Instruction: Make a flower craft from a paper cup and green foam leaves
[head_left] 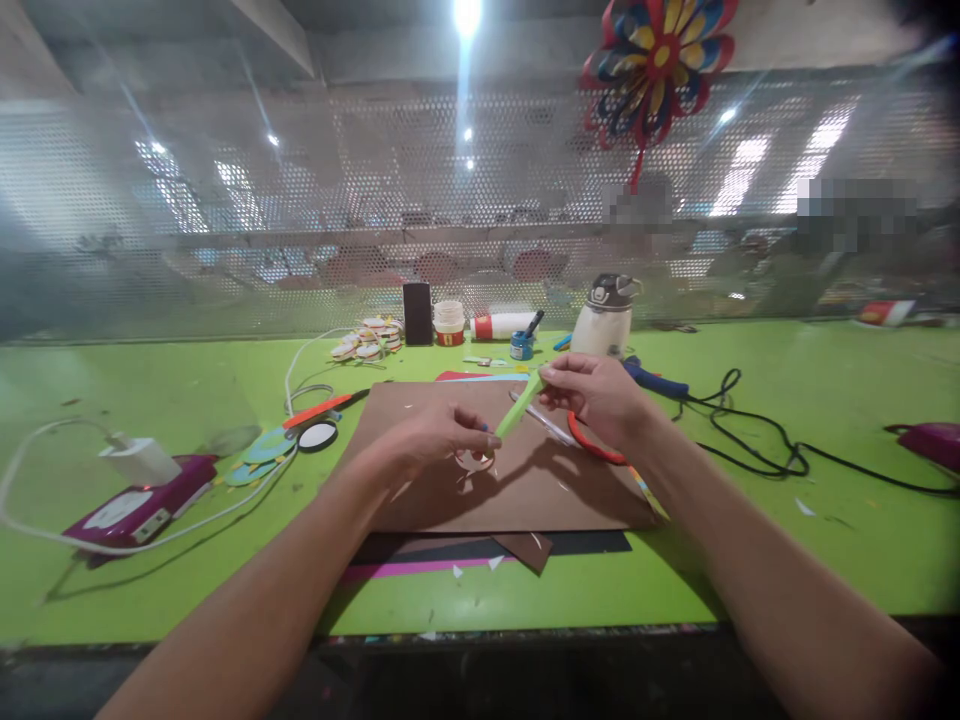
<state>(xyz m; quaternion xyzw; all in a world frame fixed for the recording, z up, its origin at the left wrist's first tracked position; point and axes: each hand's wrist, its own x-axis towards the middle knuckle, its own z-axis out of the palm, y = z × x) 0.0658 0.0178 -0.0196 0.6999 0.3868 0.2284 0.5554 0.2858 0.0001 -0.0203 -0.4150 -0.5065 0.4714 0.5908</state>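
Green strip (519, 408), just one, slants between two hands: the left fingers (487, 440) pinch its lower end, the right fingers (551, 378) its upper, probably to keep it straight. Beneath them, one brown sheet (450, 505) likely shields the desk (420, 612); beyond the right fingers stands one bottle (602, 328).

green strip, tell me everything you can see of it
The green strip is narrow, light green and thin, paper-like by its look. Held above the brown sheet, it slants up from the fingers of the left hand to those of the right hand. They grip its ends, partly hiding them; the middle is bare and looks nearly straight.
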